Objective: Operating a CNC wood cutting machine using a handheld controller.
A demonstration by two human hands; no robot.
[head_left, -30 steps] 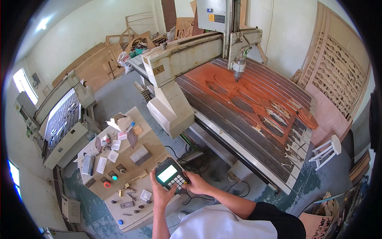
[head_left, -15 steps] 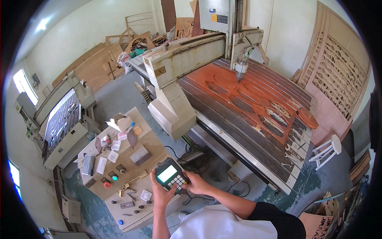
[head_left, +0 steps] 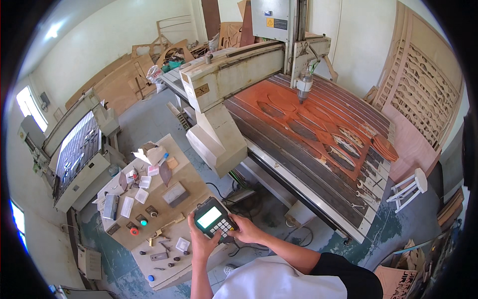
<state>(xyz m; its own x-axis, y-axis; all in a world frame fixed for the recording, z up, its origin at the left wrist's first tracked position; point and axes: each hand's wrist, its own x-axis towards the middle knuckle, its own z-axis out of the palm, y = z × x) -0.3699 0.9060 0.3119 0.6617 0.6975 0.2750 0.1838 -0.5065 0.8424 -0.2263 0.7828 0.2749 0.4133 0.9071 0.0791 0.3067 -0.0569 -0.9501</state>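
Both my hands hold a dark handheld controller [head_left: 202, 228] with a lit screen and a keypad. My left hand [head_left: 201, 243] grips its left side, thumb by the keys. My right hand [head_left: 245, 230] holds the right side, its thumb over the keypad. Ahead stands a large router machine, its pale gantry [head_left: 234, 74] spanning the bed. The spindle [head_left: 304, 84] hangs above a reddish board [head_left: 279, 113] with leaf-shaped cutouts, which lies on the slotted bed [head_left: 289, 159]. Whether the bit touches the board cannot be made out.
Left of me is a control desk [head_left: 199, 187] with a red knob [head_left: 134, 231], small trays and loose bits. Several wrenches [head_left: 366, 188] lie on the bed's near right corner. A white stool [head_left: 411, 189] stands at the right. Cables [head_left: 298, 236] run along the floor.
The gantry and its spindle have shifted slightly to the right and toward me along the bed. My hands and the controller have stayed in place.
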